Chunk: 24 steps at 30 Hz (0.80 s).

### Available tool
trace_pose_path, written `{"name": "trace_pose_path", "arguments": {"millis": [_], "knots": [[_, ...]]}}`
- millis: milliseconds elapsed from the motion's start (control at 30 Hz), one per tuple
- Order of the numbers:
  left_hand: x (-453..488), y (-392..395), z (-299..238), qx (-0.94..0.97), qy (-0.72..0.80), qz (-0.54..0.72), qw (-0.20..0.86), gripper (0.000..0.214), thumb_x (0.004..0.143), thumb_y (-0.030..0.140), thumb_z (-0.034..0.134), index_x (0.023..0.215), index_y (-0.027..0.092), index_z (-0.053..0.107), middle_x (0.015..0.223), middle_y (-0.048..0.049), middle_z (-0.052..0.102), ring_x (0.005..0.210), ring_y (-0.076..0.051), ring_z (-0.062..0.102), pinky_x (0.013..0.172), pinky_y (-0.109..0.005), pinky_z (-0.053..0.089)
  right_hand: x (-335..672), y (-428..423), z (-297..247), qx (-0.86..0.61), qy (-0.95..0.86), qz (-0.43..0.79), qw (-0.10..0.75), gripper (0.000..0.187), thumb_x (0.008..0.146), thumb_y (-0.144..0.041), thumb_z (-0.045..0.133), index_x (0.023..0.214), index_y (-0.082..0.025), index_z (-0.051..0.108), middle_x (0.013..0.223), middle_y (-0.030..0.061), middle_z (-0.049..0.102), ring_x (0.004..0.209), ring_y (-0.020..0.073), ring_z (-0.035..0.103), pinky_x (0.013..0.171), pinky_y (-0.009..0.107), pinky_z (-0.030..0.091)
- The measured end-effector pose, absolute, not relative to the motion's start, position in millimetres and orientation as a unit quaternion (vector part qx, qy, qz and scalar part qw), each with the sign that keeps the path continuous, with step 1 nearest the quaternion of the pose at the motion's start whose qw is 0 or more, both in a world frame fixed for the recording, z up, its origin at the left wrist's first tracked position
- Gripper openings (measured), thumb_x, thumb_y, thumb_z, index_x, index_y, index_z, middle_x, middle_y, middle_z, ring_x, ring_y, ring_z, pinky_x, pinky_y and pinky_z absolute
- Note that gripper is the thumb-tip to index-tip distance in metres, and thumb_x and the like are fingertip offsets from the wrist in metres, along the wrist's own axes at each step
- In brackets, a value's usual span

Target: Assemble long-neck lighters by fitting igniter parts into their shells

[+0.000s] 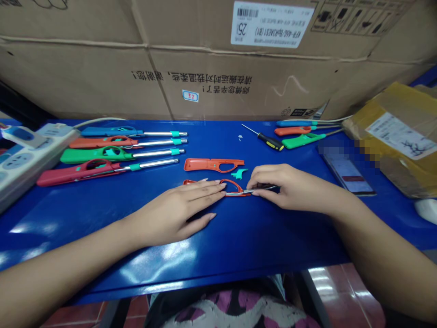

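Note:
Palm down, with fingers stretched out, my left hand point(180, 207) lies over the orange lighter half-shell point(232, 184) and hides most of its handle. A pale wire runs along the shell's open end. My right hand point(290, 187) pinches a slim metal tube point(271, 187) at the shell's right end; the fingers cover part of it. Just beyond both hands rests the matching orange half-shell point(201, 165), its hollow side up. Beside its tip is a small teal trigger piece point(239, 173).
Several long lighters point(99, 155) lie at left beside a white power strip point(20, 159). A screwdriver point(269, 141) and tiny parts point(240, 137) lie at the back. More lighter handles point(302, 140), a phone point(348, 173) and a yellow-taped parcel point(403, 127) are at right. A cardboard box point(205, 64) stands behind.

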State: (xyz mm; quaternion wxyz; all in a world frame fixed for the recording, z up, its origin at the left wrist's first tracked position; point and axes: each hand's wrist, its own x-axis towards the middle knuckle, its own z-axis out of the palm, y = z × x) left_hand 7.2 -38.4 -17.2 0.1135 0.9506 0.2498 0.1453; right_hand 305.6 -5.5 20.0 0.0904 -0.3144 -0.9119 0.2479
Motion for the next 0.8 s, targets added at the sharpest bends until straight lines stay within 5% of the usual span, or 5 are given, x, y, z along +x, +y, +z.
{"name": "trace_pose_path", "arguments": {"millis": [500, 800], "knots": [[7.2, -37.6, -15.3, 0.941, 0.279, 0.143, 0.130, 0.052, 0.098, 0.034, 0.056, 0.148, 0.022, 0.049, 0.152, -0.0067, 0.050, 0.140, -0.026, 0.050, 0.117, -0.046, 0.044, 293.0, -3.5, 5.7, -0.409, -0.825, 0.358, 0.154, 0.011, 0.084, -0.017, 0.071, 0.094, -0.019, 0.075, 0.090, 0.0037, 0.070, 0.076, 0.0144, 0.063, 0.069, 0.027, 0.051], [8.6, -39.2, -15.4, 0.937, 0.285, 0.160, 0.126, 0.052, 0.097, 0.033, 0.057, 0.147, 0.022, 0.050, 0.150, -0.0076, 0.053, 0.138, -0.026, 0.052, 0.116, -0.046, 0.046, 299.4, 3.6, 2.1, -0.329, -0.881, 0.293, 0.169, 0.013, 0.092, -0.019, 0.064, 0.098, -0.020, 0.076, 0.098, 0.0061, 0.072, 0.091, 0.0179, 0.067, 0.085, 0.032, 0.052]]}}
